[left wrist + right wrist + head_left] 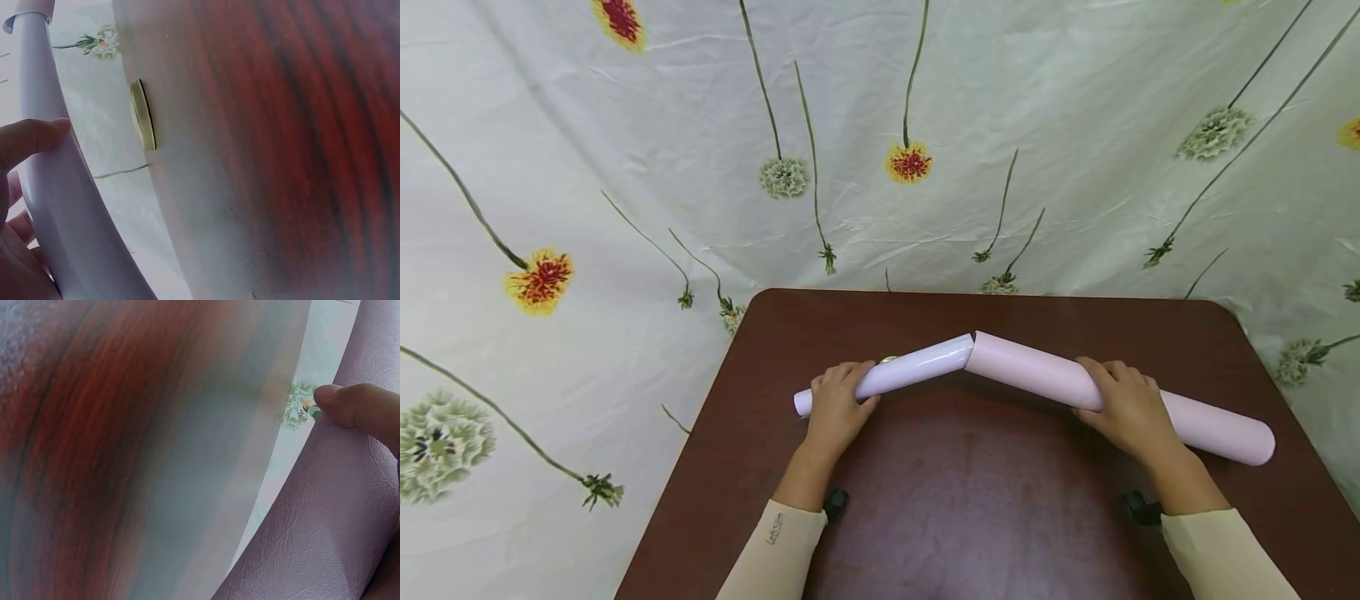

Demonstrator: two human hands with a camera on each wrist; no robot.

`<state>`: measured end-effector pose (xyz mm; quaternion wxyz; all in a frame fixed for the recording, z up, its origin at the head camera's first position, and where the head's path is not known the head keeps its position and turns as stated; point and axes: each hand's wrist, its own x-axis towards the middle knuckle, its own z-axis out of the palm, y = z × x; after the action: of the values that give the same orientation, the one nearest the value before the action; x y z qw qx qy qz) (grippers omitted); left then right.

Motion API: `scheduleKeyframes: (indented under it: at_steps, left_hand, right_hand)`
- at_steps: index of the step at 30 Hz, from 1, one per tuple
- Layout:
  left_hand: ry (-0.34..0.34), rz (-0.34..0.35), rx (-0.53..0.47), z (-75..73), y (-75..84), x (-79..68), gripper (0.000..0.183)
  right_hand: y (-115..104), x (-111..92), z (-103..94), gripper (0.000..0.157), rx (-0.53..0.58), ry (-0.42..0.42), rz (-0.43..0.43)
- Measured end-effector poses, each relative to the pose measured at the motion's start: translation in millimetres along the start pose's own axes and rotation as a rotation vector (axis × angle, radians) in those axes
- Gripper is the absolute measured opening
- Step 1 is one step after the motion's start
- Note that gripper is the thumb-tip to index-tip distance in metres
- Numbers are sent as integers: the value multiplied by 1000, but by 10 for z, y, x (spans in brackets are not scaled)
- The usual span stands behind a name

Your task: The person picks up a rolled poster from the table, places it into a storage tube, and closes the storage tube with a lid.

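Observation:
My left hand [837,408] grips a narrow, glossy pale-lavender roll [917,367], its thumb laid across the surface in the left wrist view. A thicker pink roll [1030,367] with a finely creased surface is held by my right hand [1126,408]. In the right wrist view the thumb [356,407] presses on the pink roll. Both rolls slope up toward the middle, where their ends meet at an angle over the table. Whether the narrow end sits inside the wider one or just against it, I cannot tell. The palms hide parts of both rolls.
A brown wood-grain table [970,500] lies beneath the hands. A round gold-rimmed object [144,115] is on it, mostly covered by the narrow roll in the head view. Behind the table hangs a pale flower-printed cloth [850,100].

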<state>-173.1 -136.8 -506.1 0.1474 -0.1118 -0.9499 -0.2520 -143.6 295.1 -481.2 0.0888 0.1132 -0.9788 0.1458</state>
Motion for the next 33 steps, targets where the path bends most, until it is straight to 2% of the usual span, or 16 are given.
scheduleKeyframes:
  at_steps: [21, 33]
  left_hand:
    - [-9, 48, 43, -41, 30, 49, 55]
    - [-18, 70, 57, -43, 38, 60, 53]
  right_hand:
    - [6, 47, -9, 78, -25, 12, -64]
    - [16, 39, 0, 79, -35, 7, -70]
